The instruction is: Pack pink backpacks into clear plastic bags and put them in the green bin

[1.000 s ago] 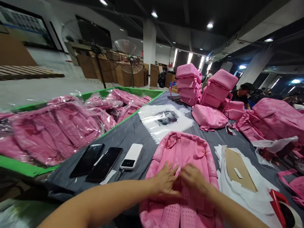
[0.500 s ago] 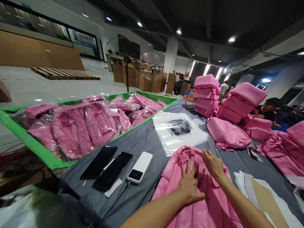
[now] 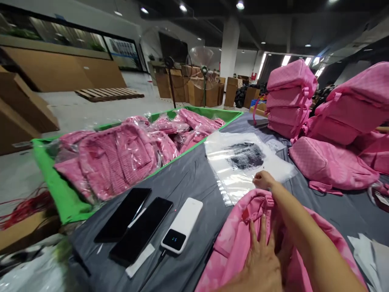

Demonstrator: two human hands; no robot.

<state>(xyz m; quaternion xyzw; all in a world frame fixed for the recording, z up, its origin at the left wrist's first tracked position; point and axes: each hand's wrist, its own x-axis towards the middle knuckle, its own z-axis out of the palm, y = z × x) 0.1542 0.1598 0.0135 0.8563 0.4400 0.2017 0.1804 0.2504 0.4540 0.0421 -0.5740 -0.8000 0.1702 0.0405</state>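
Observation:
A pink backpack (image 3: pixel 232 243) lies in front of me on the grey cloth. My left hand (image 3: pixel 263 259) rests on it, fingers spread flat, just below the top loop and buckle. Beyond the backpack's top edge is my right hand (image 3: pixel 263 179), its fingers curled closed over the near part of a stack of clear plastic bags (image 3: pixel 219 174) with black print. Whether the fingers pinch a bag is hidden from view.
To the left, a green-rimmed bin (image 3: pixel 50 182) holds several bagged pink backpacks. Two black phones (image 3: pixel 141 231) and a white power bank (image 3: pixel 182 225) with a cable lie nearby. Stacked pink backpacks (image 3: pixel 288 99) stand at the right. White papers (image 3: pixel 364 255) lie at the right edge.
My right hand has left the backpack's top edge and moved forward over the plastic bags, its fingers now curled. The left hand stays flat on the backpack. The view has shifted.

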